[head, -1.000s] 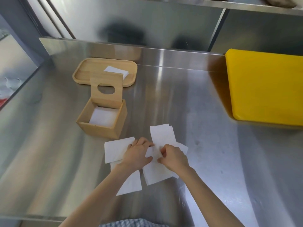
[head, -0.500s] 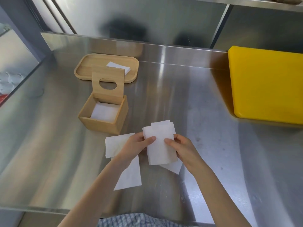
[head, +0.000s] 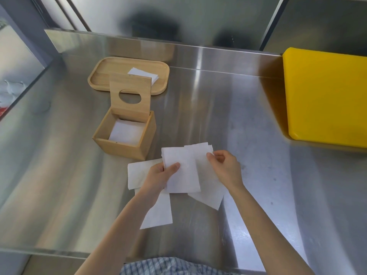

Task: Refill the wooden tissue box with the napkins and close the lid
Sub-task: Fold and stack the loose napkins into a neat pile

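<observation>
Writing: no brand, label or lettering can be read on any object.
Left hand point(head: 158, 176): grips a small stack of napkins point(head: 181, 171) just above the counter, thumb pressed on top, fingers curled underneath.
Right hand point(head: 225, 167): pinches the upper right corner of a second napkin point(head: 206, 175) that lies partly under the stack, thumb and fingertips closed on the paper.
Loose napkins point(head: 139, 173): more sheets lie flat on the counter under and beside the left wrist, and another juts out below the right hand.
Tissue box point(head: 125, 135): stands just beyond the hands, to the left; white napkins already lie in its bottom.
Lid point(head: 130, 98): upright at the box's far edge, with an oval hole in it.
Tray point(head: 103, 76): wooden, behind the box, partly hidden by the lid; a white sheet rests in it.
Cutting board point(head: 325, 96): yellow, at the far right, well apart from the hands.
Counter point(head: 218, 106): bare steel with a raised back edge.
Clothing: a blue checked garment point(head: 168, 266) shows at the bottom edge.
</observation>
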Available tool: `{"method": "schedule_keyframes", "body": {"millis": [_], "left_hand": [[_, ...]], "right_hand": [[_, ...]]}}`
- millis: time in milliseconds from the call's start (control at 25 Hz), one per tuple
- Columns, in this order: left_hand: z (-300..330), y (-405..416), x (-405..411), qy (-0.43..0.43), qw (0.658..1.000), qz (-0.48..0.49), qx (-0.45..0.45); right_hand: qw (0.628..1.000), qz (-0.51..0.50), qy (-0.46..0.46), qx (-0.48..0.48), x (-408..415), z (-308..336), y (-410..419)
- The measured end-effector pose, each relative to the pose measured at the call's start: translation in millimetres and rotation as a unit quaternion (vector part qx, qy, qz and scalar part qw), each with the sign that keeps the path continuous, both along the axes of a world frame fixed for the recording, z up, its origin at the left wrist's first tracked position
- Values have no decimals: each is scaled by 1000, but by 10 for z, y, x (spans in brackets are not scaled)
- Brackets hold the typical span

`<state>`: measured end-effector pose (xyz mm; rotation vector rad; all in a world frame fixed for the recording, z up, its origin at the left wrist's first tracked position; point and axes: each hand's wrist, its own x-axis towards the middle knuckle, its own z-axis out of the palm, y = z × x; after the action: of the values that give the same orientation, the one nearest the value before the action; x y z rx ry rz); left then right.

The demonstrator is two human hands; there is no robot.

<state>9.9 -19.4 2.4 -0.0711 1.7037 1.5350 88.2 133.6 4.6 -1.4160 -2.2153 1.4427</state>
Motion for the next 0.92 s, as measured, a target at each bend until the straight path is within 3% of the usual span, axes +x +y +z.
{"method": "schedule_keyframes", "body": {"millis": [200,360,560,680,920], "left_hand": [[-19,-48,-86,2,1000,20,-12],[-22,-70,-122,3,1000,21,-13],[6,-50,-93,26,999,4,-30],[-3,-50,-80,23,999,5,-31],[-8,-67,-53,16,999,26,-25]], "right_hand": [[966,81,-197,147,-248,-118,75],[948,111,-256,155,-320,-170,101],[950,123,-235,167,-252,-223,71],[961,126,-159,188,-206,-238,13],[999,16,39,12,-112,-33,-65]]}}
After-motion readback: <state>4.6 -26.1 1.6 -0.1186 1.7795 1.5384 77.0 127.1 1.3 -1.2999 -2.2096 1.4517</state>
